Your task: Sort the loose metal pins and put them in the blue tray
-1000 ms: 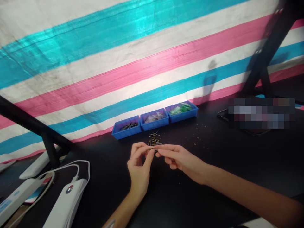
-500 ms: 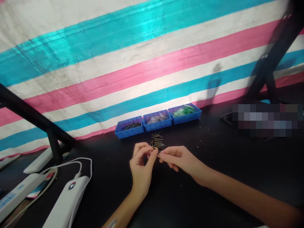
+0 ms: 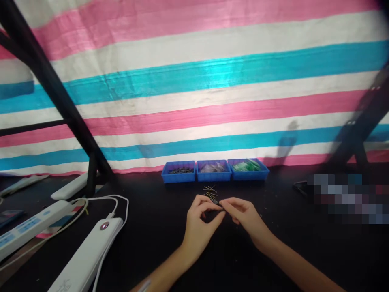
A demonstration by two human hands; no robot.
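Observation:
Low over the black table, my left hand [image 3: 202, 225] is closed in a pinch, thumb against fingertips. My right hand [image 3: 244, 217] pinches too, its fingertips meeting those of the left. Whatever sits between the fingertips is small and dark, mostly hidden. Just beyond lie several thin metal rods [image 3: 210, 188], some gold-coloured, their exact kind too small to tell. Behind them three blue trays stand side by side: the left tray [image 3: 178, 178] has dark thin rods, the middle tray [image 3: 213, 177] clear plastic bags, the right tray [image 3: 249, 175] green and clear plastic bags.
At the left lie a white power bank [image 3: 86, 253] with a cable and a white power strip [image 3: 30, 227]. A black metal frame [image 3: 65, 107] rises there. A dark phone-like object [image 3: 299, 186] lies right, beside a blurred-out area. A striped sheet [image 3: 212, 109] hangs behind.
The camera view has tilted up and levelled, so the trays and hands appear lower and farther right. Both hands stay pinched, their fingertips together.

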